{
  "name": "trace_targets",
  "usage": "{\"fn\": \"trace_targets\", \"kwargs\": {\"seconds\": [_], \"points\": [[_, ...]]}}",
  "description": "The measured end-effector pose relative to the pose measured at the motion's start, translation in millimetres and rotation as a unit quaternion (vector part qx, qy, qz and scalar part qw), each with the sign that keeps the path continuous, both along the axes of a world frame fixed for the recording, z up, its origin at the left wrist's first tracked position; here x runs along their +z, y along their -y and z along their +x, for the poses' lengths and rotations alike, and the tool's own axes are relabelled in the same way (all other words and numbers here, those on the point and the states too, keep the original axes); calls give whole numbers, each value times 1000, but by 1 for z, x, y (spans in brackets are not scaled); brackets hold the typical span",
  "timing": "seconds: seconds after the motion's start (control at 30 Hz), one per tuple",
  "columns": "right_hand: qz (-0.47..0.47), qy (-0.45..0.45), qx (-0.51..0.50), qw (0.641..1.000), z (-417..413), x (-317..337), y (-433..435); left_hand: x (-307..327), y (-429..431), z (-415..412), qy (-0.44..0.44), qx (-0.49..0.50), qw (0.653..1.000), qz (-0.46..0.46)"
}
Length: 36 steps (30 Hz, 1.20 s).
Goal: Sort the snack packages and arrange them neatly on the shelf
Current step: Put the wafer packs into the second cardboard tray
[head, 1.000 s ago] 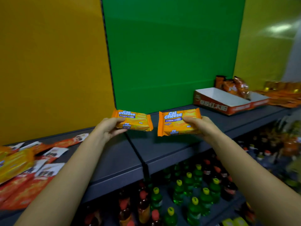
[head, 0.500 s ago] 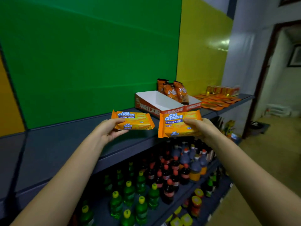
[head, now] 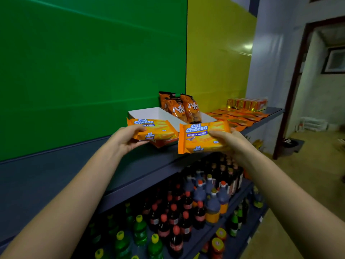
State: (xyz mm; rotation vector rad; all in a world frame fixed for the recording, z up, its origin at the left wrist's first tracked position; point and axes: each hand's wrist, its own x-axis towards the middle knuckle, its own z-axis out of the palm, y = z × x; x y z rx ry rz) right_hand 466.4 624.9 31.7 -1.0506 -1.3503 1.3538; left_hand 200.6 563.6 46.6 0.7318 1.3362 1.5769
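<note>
Orange Cal Cheese wafer packs fill both hands above the grey shelf (head: pixel 56 176): the left hand (head: pixel 128 139) grips the left pack (head: pixel 155 128), the right hand (head: pixel 229 144) pinches the right pack (head: pixel 201 138). Behind them sits a white-lined tray (head: pixel 158 114) holding orange snack bags (head: pixel 179 107).

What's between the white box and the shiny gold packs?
Flat orange packets lie on the shelf between the white box and the gold packs, shown in the head view.

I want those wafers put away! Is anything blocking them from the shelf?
Nothing visible does. The left hand holds the left Cal Cheese pack and the right hand the right Cal Cheese pack, just in front of the open carton. The shelf left of it is bare; orange snack bags stand only at the carton's far end.
</note>
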Motion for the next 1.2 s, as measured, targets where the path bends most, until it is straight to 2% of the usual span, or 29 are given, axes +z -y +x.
{"fn": "trace_targets", "kwargs": {"seconds": [0.4,0.73,1.03,1.2], "points": [[52,9,37,998,-54,36,-158,39,-135,-28,-39,16,999,7],[80,61,124,987,-90,43,-240,21,-212,-64,-133,98,986,-17],[107,70,237,963,-130,35,-293,-3,-246,-80,-315,217,919,-92],[129,84,278,948,-150,29,-308,-9,-254,-81,-385,208,890,-128]]}}
